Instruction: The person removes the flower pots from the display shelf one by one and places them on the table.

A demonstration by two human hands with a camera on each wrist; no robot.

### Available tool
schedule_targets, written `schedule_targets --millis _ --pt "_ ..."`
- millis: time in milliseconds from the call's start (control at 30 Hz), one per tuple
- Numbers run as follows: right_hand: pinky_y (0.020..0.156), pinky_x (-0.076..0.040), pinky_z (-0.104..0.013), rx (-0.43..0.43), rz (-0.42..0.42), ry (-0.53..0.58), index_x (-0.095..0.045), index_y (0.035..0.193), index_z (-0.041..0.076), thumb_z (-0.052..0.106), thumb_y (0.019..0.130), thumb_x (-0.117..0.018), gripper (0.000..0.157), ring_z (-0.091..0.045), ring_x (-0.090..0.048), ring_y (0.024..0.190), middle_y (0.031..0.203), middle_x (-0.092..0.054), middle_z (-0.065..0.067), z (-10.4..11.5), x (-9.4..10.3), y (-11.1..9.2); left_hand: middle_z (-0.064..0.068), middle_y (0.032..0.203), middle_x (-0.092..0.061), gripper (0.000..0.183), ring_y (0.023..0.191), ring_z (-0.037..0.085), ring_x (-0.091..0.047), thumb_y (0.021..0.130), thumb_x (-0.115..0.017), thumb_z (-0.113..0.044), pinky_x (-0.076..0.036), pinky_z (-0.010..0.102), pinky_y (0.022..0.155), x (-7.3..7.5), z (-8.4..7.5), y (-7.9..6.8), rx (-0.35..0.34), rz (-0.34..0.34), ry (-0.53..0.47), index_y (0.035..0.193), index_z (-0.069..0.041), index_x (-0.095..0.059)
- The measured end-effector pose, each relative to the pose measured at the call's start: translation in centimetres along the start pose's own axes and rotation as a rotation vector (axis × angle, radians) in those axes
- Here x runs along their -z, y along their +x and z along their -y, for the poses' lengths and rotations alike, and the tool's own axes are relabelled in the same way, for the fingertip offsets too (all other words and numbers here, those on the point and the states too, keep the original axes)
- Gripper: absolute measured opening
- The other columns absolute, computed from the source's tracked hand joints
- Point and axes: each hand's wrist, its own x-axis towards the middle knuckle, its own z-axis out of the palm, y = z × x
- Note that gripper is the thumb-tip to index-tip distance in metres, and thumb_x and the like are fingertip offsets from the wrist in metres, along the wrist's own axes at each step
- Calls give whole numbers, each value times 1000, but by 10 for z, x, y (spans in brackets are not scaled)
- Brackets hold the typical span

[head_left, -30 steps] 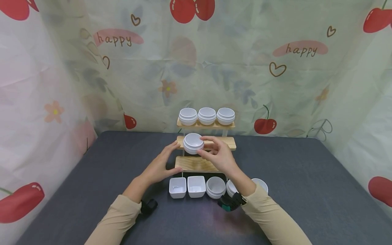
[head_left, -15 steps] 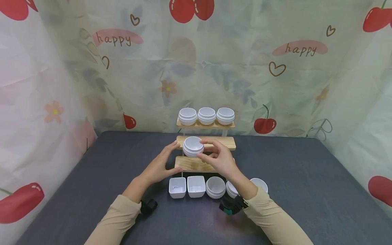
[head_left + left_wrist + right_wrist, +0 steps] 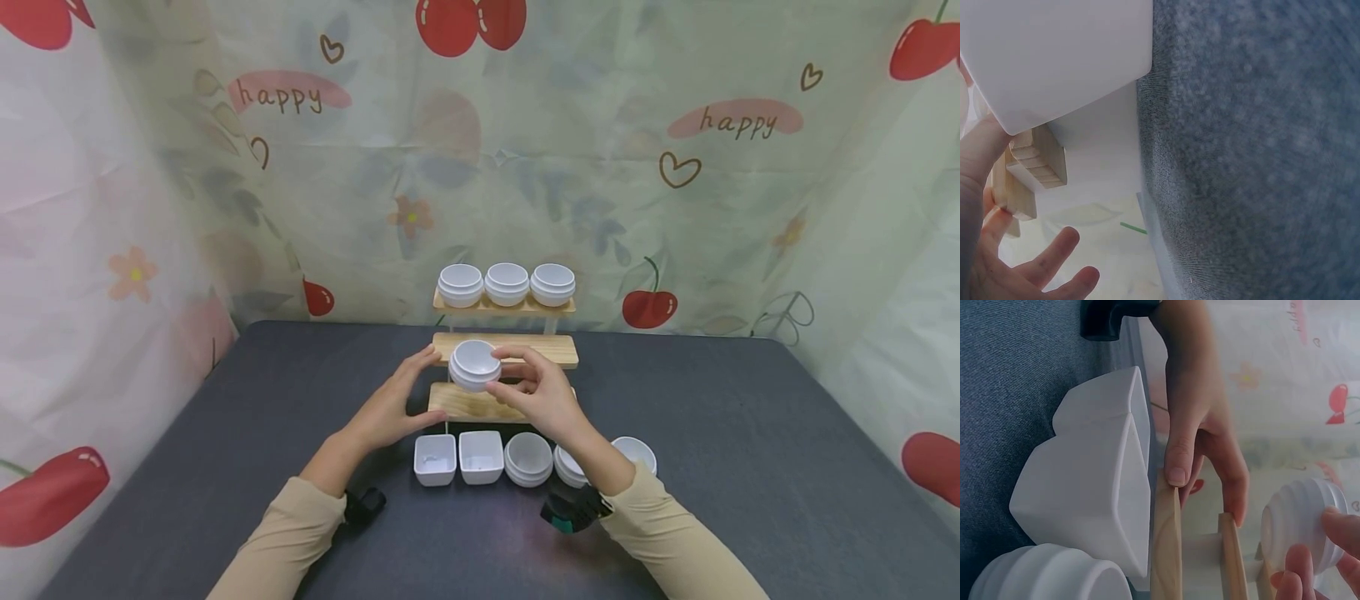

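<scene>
My right hand (image 3: 542,387) pinches a round white ribbed bowl (image 3: 472,367) by its right side, thumb low and fingers near the rim. In the right wrist view the bowl (image 3: 1300,525) hangs apart from the wooden shelves. In the head view it overlaps the gap between the middle shelf (image 3: 562,350) and the bottom shelf (image 3: 465,404) of a three-tier stand. My left hand (image 3: 390,408) steadies the stand's left end, fingers spread. Its thumb touches the bottom shelf's end and a fingertip the middle shelf's end, as the right wrist view shows.
Three round white bowls (image 3: 507,285) line the top shelf (image 3: 510,309). On the dark table (image 3: 262,400), before the stand, stand two square white bowls (image 3: 481,458) and a row of round ones (image 3: 528,460), partly behind my right forearm. A printed curtain (image 3: 375,183) surrounds the table.
My right hand has lowered the round bowl a little, from in front of the middle shelf toward the bottom one. The left hand keeps its place on the stand.
</scene>
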Motion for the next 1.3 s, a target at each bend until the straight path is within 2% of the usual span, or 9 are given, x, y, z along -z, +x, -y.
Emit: schedule_targets --millis 233,567,833,1300 --pt "61 -50 -19 -4 14 -1 -56 121 8 10 82 -70 42 -10 -64 69 111 -66 -24 -1 0 -3 10 156 -21 84 141 32 -28 79 -75 -28 -33 54 108 0 0 0 -10 -7 5 146 -14 -26" --pt "60 -51 -19 21 39 -8 -56 121 5 9 82 -70 41 -26 -68 71 110 -65 -26 -1 0 -8 14 152 -28 82 135 37 -35 78 -76 -28 -37 57 102 -3 3 1 -86 -70 12 144 -10 -30" --pt "63 -52 -19 30 64 -12 -56 120 5 10 82 -70 41 -35 -68 76 110 -66 -25 -3 -1 -11 11 154 -23 85 140 32 -30 77 -77 -24 -34 53 107 -1 0 2 -37 -28 5 145 -12 -27" --pt "68 -54 -20 -2 131 -5 -56 120 9 15 83 -70 39 -37 -68 80 113 -65 -23 0 -4 -22 10 155 -21 86 141 32 -28 78 -76 -25 -33 53 108 0 -2 2 8 -3 6 146 -14 -26"
